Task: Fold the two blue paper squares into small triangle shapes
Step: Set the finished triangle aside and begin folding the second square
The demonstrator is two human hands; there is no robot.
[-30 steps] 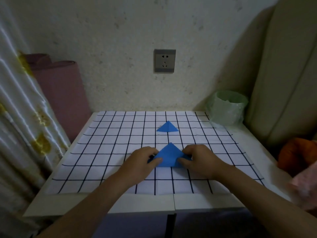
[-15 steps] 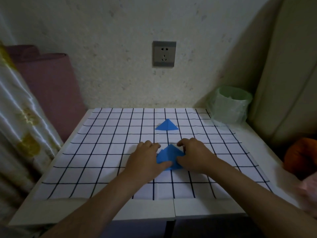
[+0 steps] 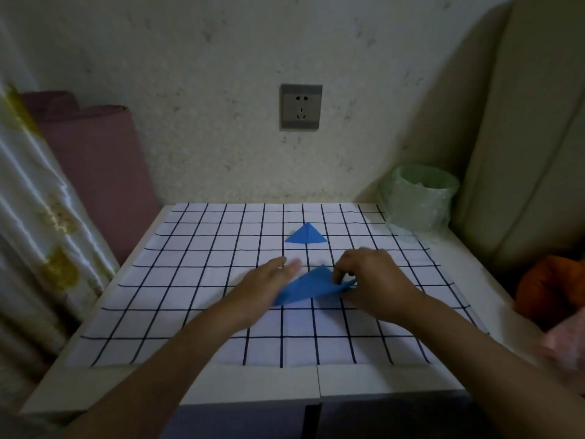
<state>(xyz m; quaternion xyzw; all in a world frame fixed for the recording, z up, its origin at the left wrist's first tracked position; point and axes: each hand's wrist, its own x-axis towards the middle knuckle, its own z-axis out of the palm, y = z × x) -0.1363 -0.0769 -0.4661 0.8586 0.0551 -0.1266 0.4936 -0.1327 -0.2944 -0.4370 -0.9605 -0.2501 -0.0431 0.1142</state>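
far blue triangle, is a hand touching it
No, the far blue triangle lies alone, apart from the left hand and right hand.

At middle of mat [image 3: 190,280], paper [image 3: 304,288], pinched at its right end by right hand [image 3: 370,280], overlapped at its left by flat, blurred left hand [image 3: 264,288]. Beyond, toward table [image 3: 253,384] far edge, triangle [image 3: 305,235]. At far right corner, bin [image 3: 419,201].

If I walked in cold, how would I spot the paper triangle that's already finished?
Start at the grey wall socket; straight below it, on the black-gridded sheet, lies a small blue triangle, flat and alone. The other blue paper, nearer and larger, is pinched by the right hand, with the left hand at its edge.
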